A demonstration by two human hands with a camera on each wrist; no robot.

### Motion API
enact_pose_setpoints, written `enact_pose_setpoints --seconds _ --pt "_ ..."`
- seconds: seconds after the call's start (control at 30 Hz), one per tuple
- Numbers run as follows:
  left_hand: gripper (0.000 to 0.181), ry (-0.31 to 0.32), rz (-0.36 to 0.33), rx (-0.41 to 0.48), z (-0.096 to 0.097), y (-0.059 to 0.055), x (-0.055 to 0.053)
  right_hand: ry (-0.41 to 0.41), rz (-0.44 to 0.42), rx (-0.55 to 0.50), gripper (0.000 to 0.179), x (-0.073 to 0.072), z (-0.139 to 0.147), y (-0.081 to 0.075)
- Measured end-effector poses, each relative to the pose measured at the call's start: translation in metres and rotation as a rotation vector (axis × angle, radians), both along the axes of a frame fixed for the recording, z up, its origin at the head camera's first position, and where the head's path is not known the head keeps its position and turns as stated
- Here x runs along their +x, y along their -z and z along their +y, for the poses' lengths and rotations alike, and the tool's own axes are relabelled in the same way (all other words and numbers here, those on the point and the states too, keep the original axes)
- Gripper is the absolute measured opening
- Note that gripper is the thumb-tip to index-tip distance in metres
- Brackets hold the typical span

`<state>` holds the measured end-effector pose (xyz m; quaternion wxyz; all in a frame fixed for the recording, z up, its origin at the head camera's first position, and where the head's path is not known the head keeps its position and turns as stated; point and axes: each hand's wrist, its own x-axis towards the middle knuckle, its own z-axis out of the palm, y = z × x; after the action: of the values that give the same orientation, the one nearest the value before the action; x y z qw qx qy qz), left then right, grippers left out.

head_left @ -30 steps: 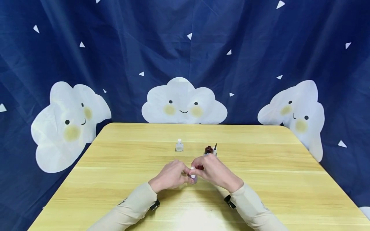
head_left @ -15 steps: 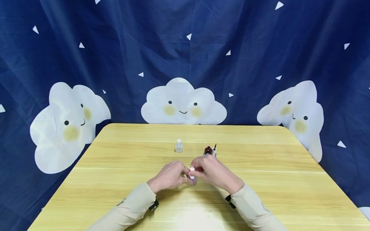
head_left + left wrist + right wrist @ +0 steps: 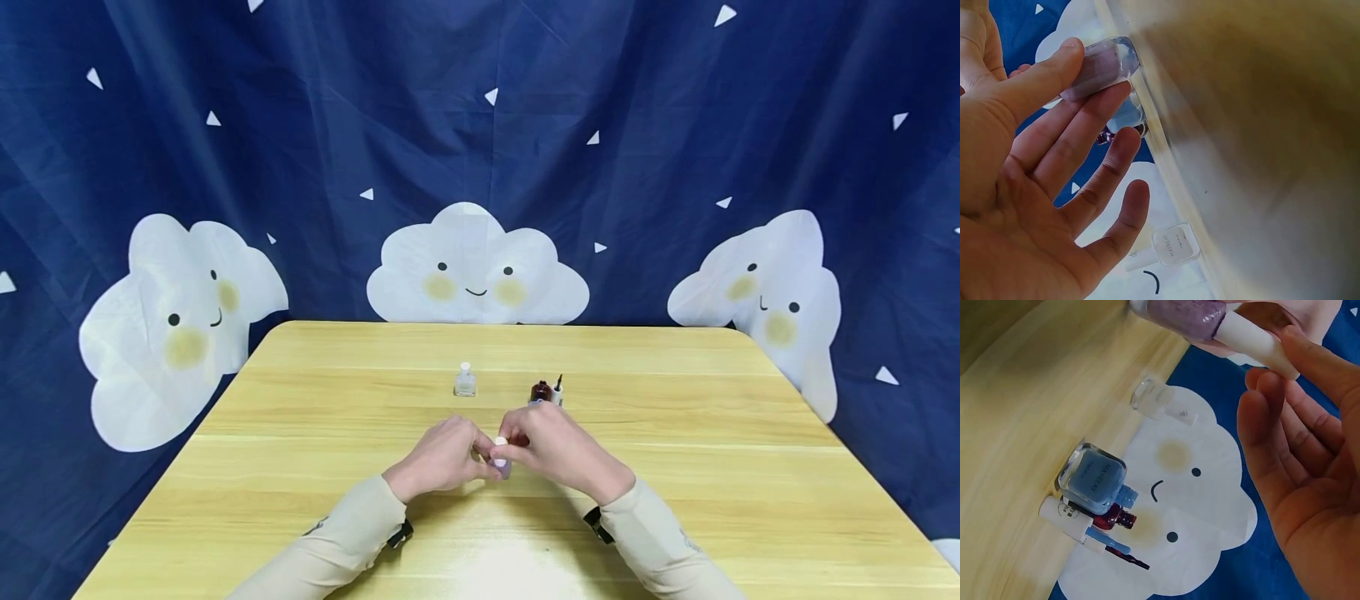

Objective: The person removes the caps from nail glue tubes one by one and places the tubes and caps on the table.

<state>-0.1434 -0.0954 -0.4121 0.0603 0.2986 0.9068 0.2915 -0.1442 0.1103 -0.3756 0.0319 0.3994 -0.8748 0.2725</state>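
Clear bottle (image 3: 465, 382) our landmark. Purple bottle (image 3: 1100, 70) nearer us, slightly right of it, pinched by left hand (image 3: 442, 454); right hand (image 3: 561, 447) pinches its white cap (image 3: 1250, 342). Farther right of clear bottle: blue bottle (image 3: 1094, 480), uncapped. We see both grips unchanged from moment ago.

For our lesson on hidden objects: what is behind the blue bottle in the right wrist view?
Behind the blue bottle, a dark red bottle shows its neck; most of its body is covered.
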Motion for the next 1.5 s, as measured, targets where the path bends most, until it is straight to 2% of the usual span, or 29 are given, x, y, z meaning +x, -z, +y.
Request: enact_pose_setpoints --seconds 0.33,0.47,0.63,0.77,1.0,1.1,1.2,1.37,1.5 --pt "0.014 -0.001 -0.041 0.000 0.0008 -0.0005 0.0009 -0.092 -0.013 0.034 0.004 0.0008 0.0036 -0.0045" --pt "0.012 0.004 -0.045 0.006 0.0006 -0.0013 0.0020 -0.078 -0.052 0.031 0.003 0.0000 0.0043 -0.0031" --pt "0.012 0.004 -0.043 0.015 0.0006 -0.0012 0.0023 -0.026 -0.103 0.009 0.014 -0.0013 0.0062 -0.0010" --pt "0.013 0.001 -0.047 0.011 0.0009 -0.0015 0.0020 -0.025 -0.073 0.024 0.013 -0.0010 0.0067 -0.0019" --pt "0.013 0.011 -0.039 0.000 0.0008 -0.0021 0.0014 -0.096 0.002 0.042 0.005 -0.0002 0.0068 -0.0052" --pt "0.011 0.017 -0.029 -0.003 0.0008 -0.0017 0.0008 -0.110 0.002 0.054 0.005 0.0005 0.0069 -0.0057" --pt "0.010 0.020 -0.017 -0.001 0.0007 -0.0014 0.0006 -0.076 -0.026 0.070 0.003 0.0017 0.0072 -0.0055" --pt "0.009 0.020 -0.028 0.015 0.0009 -0.0016 0.0007 0.020 -0.067 0.071 0.016 0.0028 0.0074 -0.0059" --pt "0.011 0.013 -0.040 0.007 0.0014 -0.0023 0.0007 0.027 -0.053 0.066 0.014 0.0026 0.0070 -0.0069"
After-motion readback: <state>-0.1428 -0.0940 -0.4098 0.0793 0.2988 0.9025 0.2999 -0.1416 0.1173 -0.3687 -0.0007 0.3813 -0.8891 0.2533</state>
